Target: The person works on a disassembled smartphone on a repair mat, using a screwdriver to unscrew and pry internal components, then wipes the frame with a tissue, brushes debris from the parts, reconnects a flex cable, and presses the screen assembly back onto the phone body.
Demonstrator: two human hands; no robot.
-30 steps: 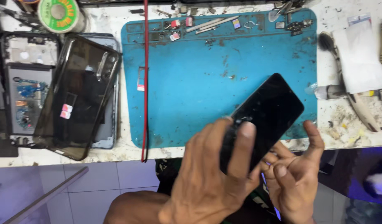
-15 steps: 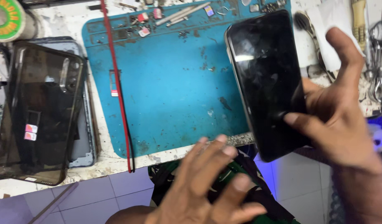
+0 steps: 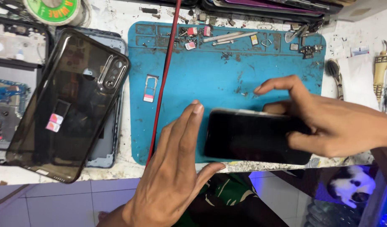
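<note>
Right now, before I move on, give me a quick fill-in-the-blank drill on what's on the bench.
1. The black glossy smartphone lies on the ____ silicone work mat.
2. The right hand rests on the smartphone's ____ end.
3. The thin red cable runs down the mat's ____ side.
4. The small metal card tray lies just ____ of the cable.

Missing words: blue; right; left; left

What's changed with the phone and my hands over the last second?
The black phone went from held up on end to lying crosswise at the blue mat's near edge. The right hand grips it; the left hand, which held it a second ago, rests open beside it. The dark back cover stayed put.
</note>
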